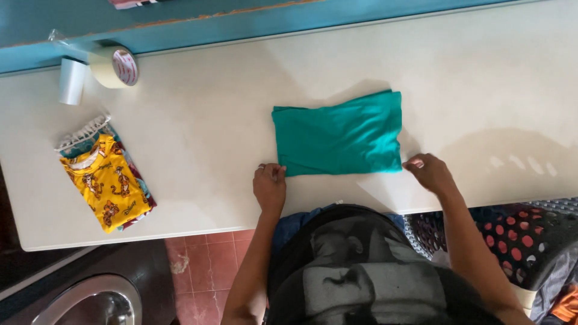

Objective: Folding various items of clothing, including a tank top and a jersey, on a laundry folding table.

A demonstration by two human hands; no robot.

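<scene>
While the folded teal garment (337, 133) lies mid-counter (198, 144), the left hand (269, 186) pinches its near left corner and the right hand (428, 171) grips its near right corner. Far left sit a yellow printed shirt (107, 182) and tape rolls (114, 67).

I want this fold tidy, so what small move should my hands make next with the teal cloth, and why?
Probably fold the teal cloth once more, right edge over to left. Left hand and right hand already pinch its near corners, and it lies wider than the folded pile beside it.
</scene>
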